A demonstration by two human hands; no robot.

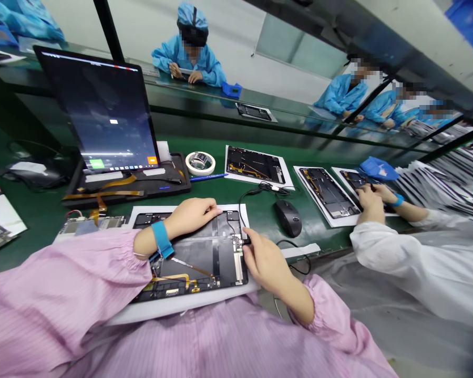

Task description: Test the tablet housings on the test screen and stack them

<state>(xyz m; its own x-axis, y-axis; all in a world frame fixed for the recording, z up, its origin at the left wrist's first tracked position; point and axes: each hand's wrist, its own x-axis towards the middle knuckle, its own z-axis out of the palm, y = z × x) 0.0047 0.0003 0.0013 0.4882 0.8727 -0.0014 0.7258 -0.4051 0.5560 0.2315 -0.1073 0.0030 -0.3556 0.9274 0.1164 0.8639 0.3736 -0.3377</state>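
An opened tablet with a black inner chassis (193, 262) lies on a white sheet (189, 310) at the bench's front edge, with copper-coloured flex strips across its lower part. My left hand (193, 218) rests open on the tablet's upper edge, with a blue wrist strap (161, 240) around the wrist. My right hand (264, 260) is at the tablet's right side, its fingertips pinching a small black cable plug (246, 240). A thin black cable (239, 210) rises from that plug. A metal bracket (238, 265) lies just left of those fingers.
A black mouse (287, 218) sits right of the tablet, beside a tape roll (200, 163) and blue pen (208, 177). Ahead stands a monitor (102, 110). More tablets on sheets (256, 165) line the green bench. A co-worker's hands (370, 197) work at the right.
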